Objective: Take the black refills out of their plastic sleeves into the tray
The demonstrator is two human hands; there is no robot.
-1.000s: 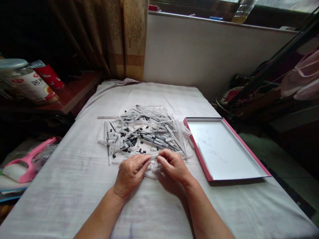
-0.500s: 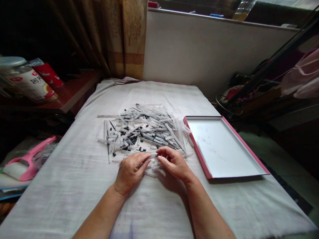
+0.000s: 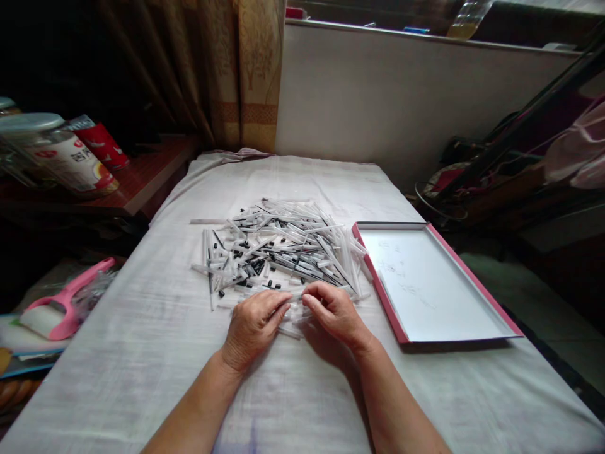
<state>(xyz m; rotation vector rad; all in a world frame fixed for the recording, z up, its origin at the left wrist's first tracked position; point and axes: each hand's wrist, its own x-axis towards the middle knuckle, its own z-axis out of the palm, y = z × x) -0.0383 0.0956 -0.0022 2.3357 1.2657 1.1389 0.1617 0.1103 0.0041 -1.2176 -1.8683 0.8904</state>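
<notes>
1. Both forearms reach in from the near edge, wrists bent inward, so the fingertips nearly meet over the worktop (image 3: 165, 359).
2. The left hand (image 3: 258, 323) pinches a slim clear tube (image 3: 297, 294); the right hand (image 3: 334, 314) curls at its far end, though I can't tell whether it grips.
3. Just beyond the fingers spreads a heap of clear and black pen parts (image 3: 283, 246), loose pieces lying under the hands too.
4. Right of the heap, touching its edge, sits a pink-sided tray (image 3: 439, 287).
5. Off left are a pink-handled roller (image 3: 69, 299) and a jar (image 3: 75, 161).
</notes>
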